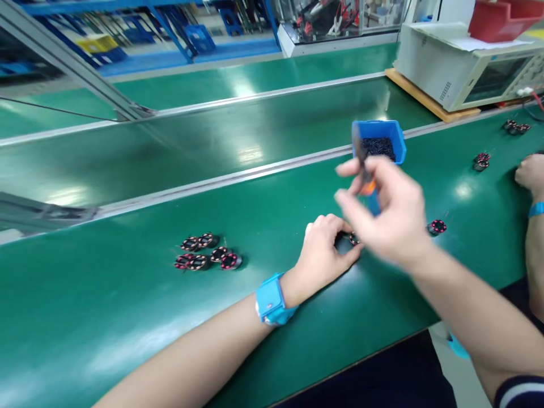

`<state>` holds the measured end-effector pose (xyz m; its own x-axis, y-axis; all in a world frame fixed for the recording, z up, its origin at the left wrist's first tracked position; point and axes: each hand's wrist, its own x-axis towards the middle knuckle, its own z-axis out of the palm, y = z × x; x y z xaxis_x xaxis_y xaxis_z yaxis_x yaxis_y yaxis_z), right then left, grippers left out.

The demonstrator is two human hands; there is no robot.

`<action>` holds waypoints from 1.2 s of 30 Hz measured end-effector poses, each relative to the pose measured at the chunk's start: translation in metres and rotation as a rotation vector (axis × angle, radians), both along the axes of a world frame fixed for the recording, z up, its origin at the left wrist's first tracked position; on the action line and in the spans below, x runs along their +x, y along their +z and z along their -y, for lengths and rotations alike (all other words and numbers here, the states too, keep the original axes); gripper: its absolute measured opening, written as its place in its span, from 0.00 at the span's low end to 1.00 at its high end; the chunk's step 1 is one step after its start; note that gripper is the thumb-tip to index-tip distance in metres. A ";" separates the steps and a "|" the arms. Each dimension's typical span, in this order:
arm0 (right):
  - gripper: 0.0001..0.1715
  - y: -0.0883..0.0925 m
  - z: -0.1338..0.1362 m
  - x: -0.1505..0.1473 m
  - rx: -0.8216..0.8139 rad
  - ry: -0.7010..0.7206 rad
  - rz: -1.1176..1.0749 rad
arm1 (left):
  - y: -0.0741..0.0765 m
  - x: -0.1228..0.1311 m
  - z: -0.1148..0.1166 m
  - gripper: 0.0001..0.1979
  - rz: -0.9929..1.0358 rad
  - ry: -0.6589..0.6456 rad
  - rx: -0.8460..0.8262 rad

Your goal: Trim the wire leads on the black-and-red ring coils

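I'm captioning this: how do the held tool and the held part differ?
The tool is long and slim; the part looks small and round. The tool is raised in the right grip; the part is low at the bench in the left grip. The tool looks blurred; the part sharper. Both are partly hidden.

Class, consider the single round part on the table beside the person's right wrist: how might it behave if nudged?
The round part may roll if tipped onto its edge, since its outline looks circular. It would probably slide fairly easily, as the green table looks smooth and shiny.
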<state>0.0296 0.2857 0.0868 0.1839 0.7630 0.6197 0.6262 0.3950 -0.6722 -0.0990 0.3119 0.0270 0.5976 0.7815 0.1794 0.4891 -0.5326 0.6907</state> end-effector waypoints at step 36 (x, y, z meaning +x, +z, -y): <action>0.07 -0.007 -0.134 0.118 -0.674 -0.571 0.420 | -0.003 -0.093 0.008 0.16 0.754 0.221 -0.890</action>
